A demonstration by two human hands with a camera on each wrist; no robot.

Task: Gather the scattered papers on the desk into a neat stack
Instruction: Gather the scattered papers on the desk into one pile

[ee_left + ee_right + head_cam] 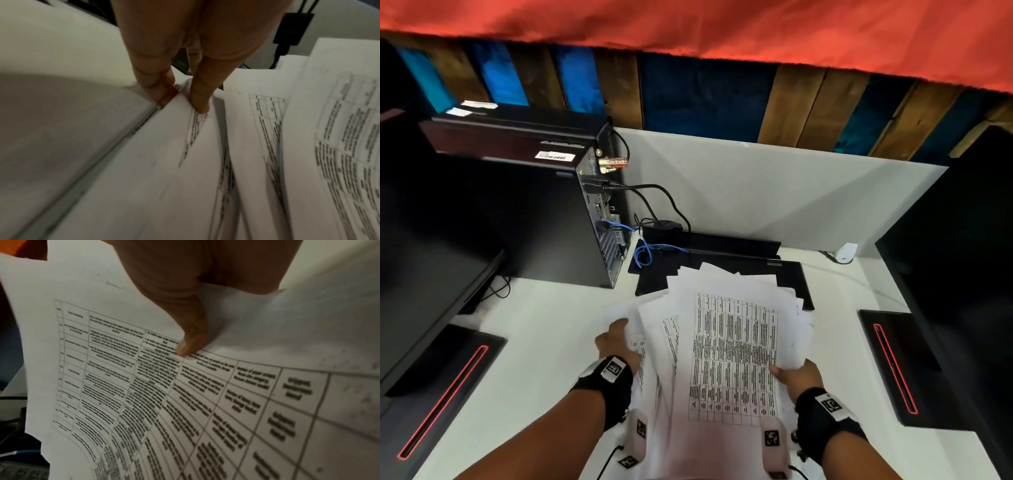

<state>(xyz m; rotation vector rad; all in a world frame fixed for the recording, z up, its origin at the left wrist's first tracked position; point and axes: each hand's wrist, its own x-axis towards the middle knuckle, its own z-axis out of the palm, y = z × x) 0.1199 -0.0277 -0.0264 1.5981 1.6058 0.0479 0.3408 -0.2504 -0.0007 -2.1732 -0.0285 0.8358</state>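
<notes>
A loose, fanned bundle of printed papers (726, 342) sits between the two hands, lifted off the white desk (544, 342) at its near end and spreading toward a dark laptop (787, 274) at the back, which its far corners overlap. The sheets are not squared: several edges stick out to the left and right, and the top sheet shows a printed table of small text.

The left hand (618, 342) holds the left side of the bundle. From the left wrist camera its fingers (152, 78) and thumb pinch the edges of a few sheets (185, 138), with more pages lying loose to the right of the grip. The right hand (799, 375) grips the right edge of the bundle nearer the person. From the right wrist camera its thumb (191, 344) presses down on the top tabled sheet (205, 402), while the remaining fingers are hidden under the paper.

A black computer tower (544, 219) stands on the desk to the left of the papers, with black and blue cables (643, 250) running from its rear panel toward the laptop. Dark monitors stand at the far left and far right, each on a base with a red glowing strip (443, 401). A small white adapter (846, 251) lies by the back panel on the right.
</notes>
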